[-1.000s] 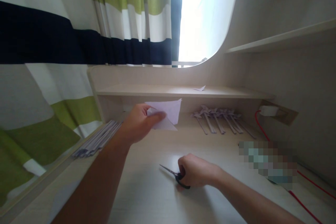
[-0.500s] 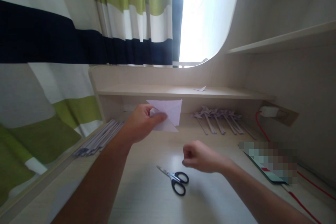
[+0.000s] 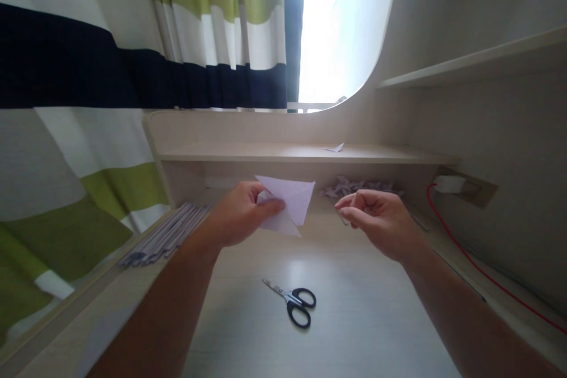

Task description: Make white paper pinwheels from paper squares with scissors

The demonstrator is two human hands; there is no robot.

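Note:
My left hand (image 3: 243, 212) pinches a folded piece of pale lilac paper (image 3: 297, 195) between thumb and fingers, holding it up above the desk. The paper has pointed corners and a loose flap hanging down. To its right, my right hand (image 3: 376, 215) is closed in a pinch, apart from the paper; whatever its fingertips hold, if anything, is too small or hidden to make out. Scissors with black handles (image 3: 295, 302) lie on the desk below and between the hands, blades nearly together and pointing to the far left.
Paper pinwheels on sticks (image 3: 354, 185) lie at the back right, partly behind my right hand. Rolled paper sticks (image 3: 166, 235) are piled at left. A paper scrap (image 3: 335, 147) rests on the shelf (image 3: 266, 153). A red cable (image 3: 465, 269) runs from a white plug (image 3: 449, 183).
My right hand has risen and moved to the right, from a fist near the scissors to a pinch near the pinwheels, now covering the device there. The left hand and paper dropped slightly.

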